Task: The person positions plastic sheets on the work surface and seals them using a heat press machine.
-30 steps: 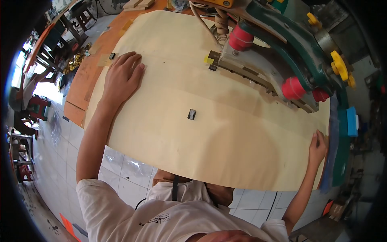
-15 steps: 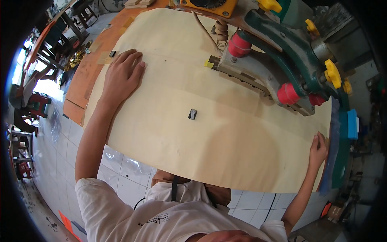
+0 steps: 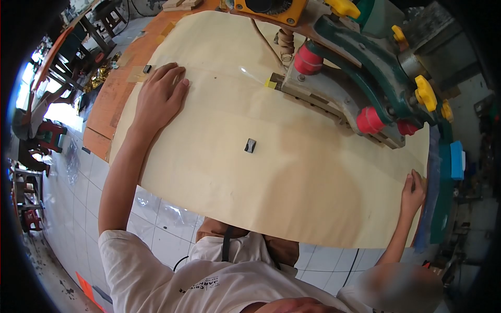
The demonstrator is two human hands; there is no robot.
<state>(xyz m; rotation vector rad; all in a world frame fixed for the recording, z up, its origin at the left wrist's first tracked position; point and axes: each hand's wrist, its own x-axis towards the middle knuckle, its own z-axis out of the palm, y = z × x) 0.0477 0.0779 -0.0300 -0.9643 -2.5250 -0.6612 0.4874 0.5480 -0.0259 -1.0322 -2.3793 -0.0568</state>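
Note:
A large cream sheet of paper (image 3: 224,182) is spread over the table. My left hand (image 3: 160,96) lies on its left part, palm down with the fingers stretched out. By those fingertips sits a small dark block (image 3: 147,68). A similar dark block with a pale grey waisted face (image 3: 250,145), looking like a pencil sharpener, rests mid-sheet. Close to the sheet's right edge is my right hand (image 3: 413,190), its fingers curled together against the thumb. Whatever is between those fingers is too small to make out.
A green machine arm (image 3: 360,57) with red rollers (image 3: 308,60) and yellow knobs (image 3: 426,94) overhangs the sheet's upper right. Brown table surface (image 3: 99,141) shows at left. A blue object (image 3: 457,160) is at far right. Another person (image 3: 36,115) sits at far left.
Both hands stay nearly where they were, and the view shifts slightly. A blurred round shape has appeared at the lower right. A bright glint now shows on the upper sheet.

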